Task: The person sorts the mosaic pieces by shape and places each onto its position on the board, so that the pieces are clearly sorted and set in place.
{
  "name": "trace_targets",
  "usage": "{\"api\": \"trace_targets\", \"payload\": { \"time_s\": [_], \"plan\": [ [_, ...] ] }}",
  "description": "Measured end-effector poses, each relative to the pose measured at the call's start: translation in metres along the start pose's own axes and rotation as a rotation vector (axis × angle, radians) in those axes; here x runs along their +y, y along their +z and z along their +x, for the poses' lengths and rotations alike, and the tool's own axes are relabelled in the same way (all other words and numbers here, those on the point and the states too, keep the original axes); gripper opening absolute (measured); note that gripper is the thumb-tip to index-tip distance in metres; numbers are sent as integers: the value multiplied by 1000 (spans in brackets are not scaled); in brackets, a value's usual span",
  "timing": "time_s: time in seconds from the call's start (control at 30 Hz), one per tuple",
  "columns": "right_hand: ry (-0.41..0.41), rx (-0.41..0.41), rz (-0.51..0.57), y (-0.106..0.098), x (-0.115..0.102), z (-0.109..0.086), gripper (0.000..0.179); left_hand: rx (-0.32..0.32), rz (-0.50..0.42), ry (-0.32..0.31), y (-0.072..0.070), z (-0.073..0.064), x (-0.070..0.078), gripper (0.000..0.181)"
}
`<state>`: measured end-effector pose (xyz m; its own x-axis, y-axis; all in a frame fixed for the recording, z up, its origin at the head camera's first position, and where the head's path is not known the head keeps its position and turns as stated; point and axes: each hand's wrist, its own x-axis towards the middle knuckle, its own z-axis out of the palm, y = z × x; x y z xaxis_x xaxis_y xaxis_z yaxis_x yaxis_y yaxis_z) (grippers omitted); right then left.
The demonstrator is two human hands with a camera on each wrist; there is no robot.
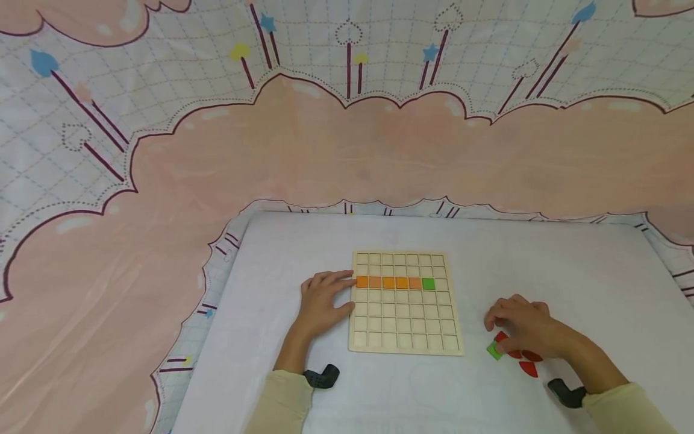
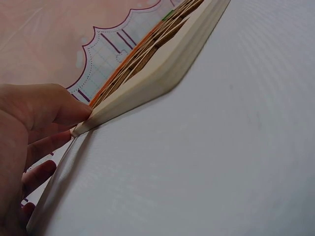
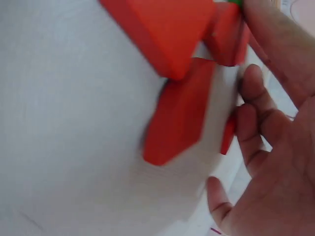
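Observation:
A pale wooden grid board (image 1: 403,341) lies on the table. One of its rows holds several orange square tiles (image 1: 388,283) and, at their right end, a green square tile (image 1: 428,284). My left hand (image 1: 324,304) rests against the board's left edge, thumb and fingertips touching the rim (image 2: 147,88). To the right of the board, my right hand (image 1: 528,328) is over several red pieces (image 1: 528,369) with curved edges, its fingers loosely bent and apart. Its thumb (image 3: 280,44) reaches beside a loose green square tile (image 1: 494,351). The hand partly hides the red pieces.
A white cloth (image 1: 271,259) covers the table. Behind it hangs a pink and white patterned sheet (image 1: 379,150). Black wrist bands (image 1: 323,377) stick out at both sleeves, low over the table.

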<state>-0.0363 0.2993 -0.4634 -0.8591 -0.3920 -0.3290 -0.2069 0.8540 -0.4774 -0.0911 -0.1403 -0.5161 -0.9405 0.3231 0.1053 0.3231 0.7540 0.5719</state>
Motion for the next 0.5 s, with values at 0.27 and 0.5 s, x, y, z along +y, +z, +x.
{"api": "trace_targets", "payload": {
  "time_s": [0.27, 0.5],
  "plan": [
    [11, 33, 88, -1, 4, 6, 24, 1, -3, -4, 2, 0, -1, 45],
    [4, 8, 84, -5, 7, 9, 30, 0, 4, -7, 1, 0, 0, 45]
  ]
}}
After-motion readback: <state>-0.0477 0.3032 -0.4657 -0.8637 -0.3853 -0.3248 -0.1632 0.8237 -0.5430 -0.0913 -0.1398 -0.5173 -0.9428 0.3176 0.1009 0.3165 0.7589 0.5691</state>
